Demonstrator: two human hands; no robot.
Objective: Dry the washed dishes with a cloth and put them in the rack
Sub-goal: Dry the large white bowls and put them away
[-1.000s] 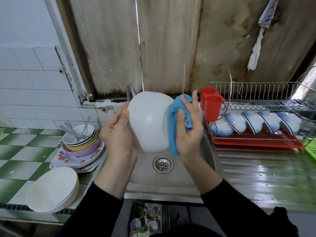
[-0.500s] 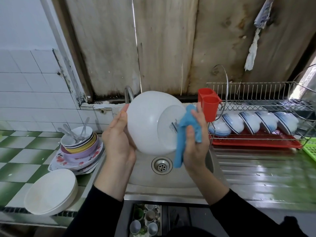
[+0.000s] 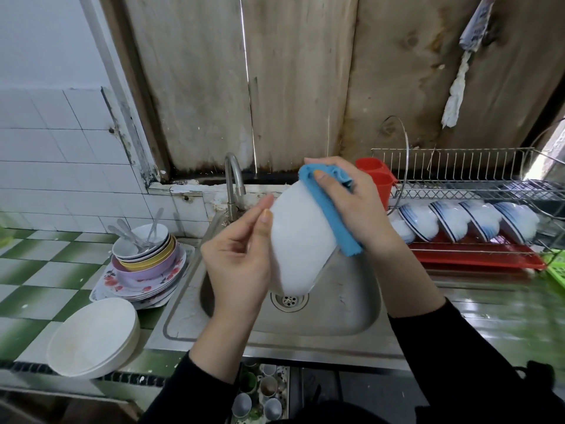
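A large white bowl (image 3: 298, 240) is held tilted on its side above the steel sink (image 3: 345, 304). My left hand (image 3: 238, 255) grips its left edge, thumb on the outside. My right hand (image 3: 345, 206) holds a blue cloth (image 3: 328, 206) and presses it against the bowl's upper right side. The wire dish rack (image 3: 464, 185) stands to the right over a red drip tray (image 3: 477, 255), with several blue-striped bowls (image 3: 458, 221) leaning in its lower row.
A stack of plates and bowls with spoons (image 3: 143, 255) sits left of the sink, with a pile of white bowls (image 3: 91, 335) in front of it. The tap (image 3: 234, 179) rises behind the sink. A red cutlery holder (image 3: 379, 179) hangs on the rack's left end.
The bowl has been turned from facing right to lying more on its side. My right hand with the cloth has moved up from the bowl's opening to its upper outer side.
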